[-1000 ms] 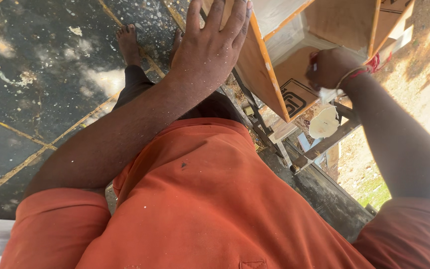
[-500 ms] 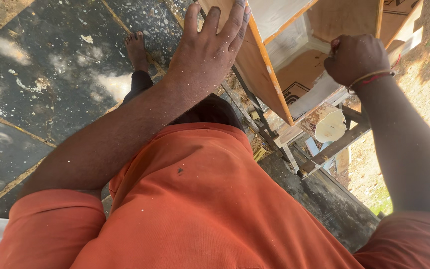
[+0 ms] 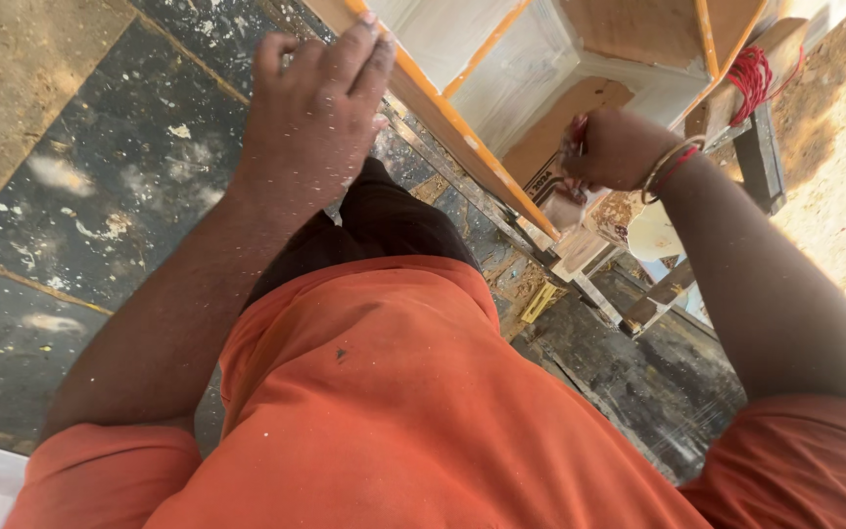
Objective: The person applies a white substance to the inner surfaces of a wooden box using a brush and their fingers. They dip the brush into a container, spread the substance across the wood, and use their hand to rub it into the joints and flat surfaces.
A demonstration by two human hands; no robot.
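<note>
The wooden cabinet frame (image 3: 580, 88), at upper centre, is steadied along its orange edge by the flat, spread left hand (image 3: 315, 108); a red-handled tool (image 3: 577, 132), mostly hidden, is gripped in the right hand (image 3: 614, 147).

A: What moved since a second ago?
B: The right hand (image 3: 611, 147) has dropped lower inside the wooden cabinet (image 3: 501, 59). The left hand (image 3: 317, 103) has curled its fingers on the orange edge (image 3: 452, 122).
</note>
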